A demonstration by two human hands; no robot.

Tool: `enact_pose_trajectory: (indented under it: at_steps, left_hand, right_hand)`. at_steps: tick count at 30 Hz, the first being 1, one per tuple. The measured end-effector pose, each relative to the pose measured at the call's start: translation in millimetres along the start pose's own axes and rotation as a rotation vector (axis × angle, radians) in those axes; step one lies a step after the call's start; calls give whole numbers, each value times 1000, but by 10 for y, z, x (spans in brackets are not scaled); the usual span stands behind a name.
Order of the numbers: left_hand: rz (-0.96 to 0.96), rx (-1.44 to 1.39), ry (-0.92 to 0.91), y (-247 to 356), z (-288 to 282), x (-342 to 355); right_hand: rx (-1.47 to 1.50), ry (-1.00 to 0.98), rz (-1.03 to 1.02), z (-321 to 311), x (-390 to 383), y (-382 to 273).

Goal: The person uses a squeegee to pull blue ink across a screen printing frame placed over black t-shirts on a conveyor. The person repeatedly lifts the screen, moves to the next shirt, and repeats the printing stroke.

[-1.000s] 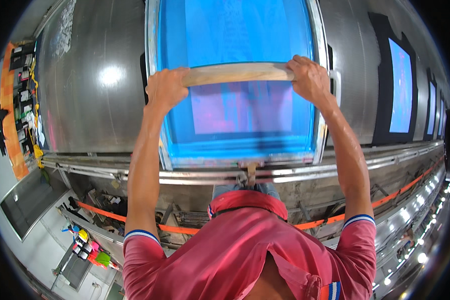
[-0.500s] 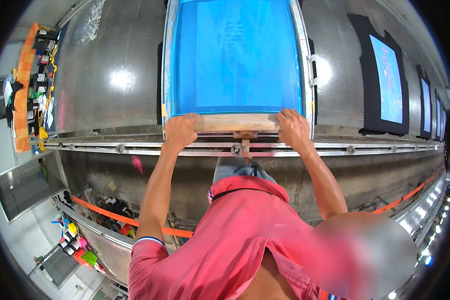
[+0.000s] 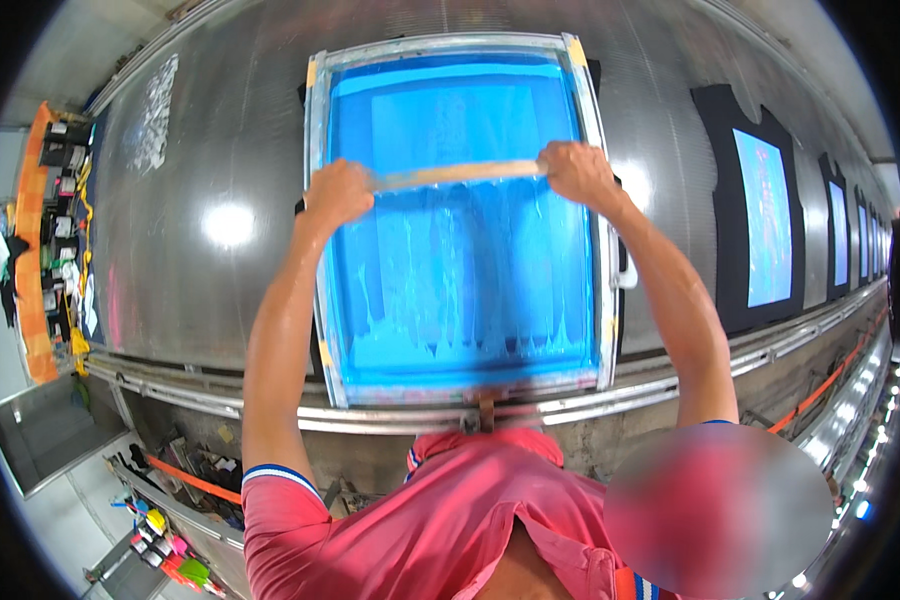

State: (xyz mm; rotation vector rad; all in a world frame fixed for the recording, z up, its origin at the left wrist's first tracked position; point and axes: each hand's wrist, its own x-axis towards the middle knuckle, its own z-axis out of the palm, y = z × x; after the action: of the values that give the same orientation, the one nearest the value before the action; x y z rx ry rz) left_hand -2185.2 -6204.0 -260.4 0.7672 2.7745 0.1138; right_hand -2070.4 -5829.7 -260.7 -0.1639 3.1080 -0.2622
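Observation:
A wooden-handled squeegee (image 3: pixel 455 175) lies crosswise over the blue mesh (image 3: pixel 470 270) of a screen-printing frame (image 3: pixel 603 290). My left hand (image 3: pixel 341 190) is closed round its left end, and my right hand (image 3: pixel 578 172) grips the right end. Both arms reach forward over the frame. Wet light-blue ink streaks and drips mark the mesh on the near side of the squeegee. Beyond it, a paler rectangle shows through the mesh. The squeegee's blade is hard to make out. Bits of black cloth (image 3: pixel 594 75) stick out from under the frame.
The frame lies on a long metal table (image 3: pixel 240 130). To the right lie several black shirt pieces, the nearest (image 3: pixel 708 200) bearing a bright blue print (image 3: pixel 765 215). A metal rail (image 3: pixel 380 418) runs along the near edge. At the far left stands an orange-edged shelf (image 3: pixel 34 250) with containers.
Both hands have moved away from me with the squeegee, from the frame's near edge to past its middle. Ink streaks now show behind it. My view has shifted, bringing the whole frame into sight.

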Motion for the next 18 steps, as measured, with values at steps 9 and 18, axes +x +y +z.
enact_pose_trajectory:
  at_steps: [9,18]
  left_hand:
    - [55,-8,99,-365,-610,1885]
    - [40,20,141,-310,-478,1799]
  right_hand:
    - [-231,-19,-6,-174,1918,771]
    - [-113,110,15,109,1784,804]
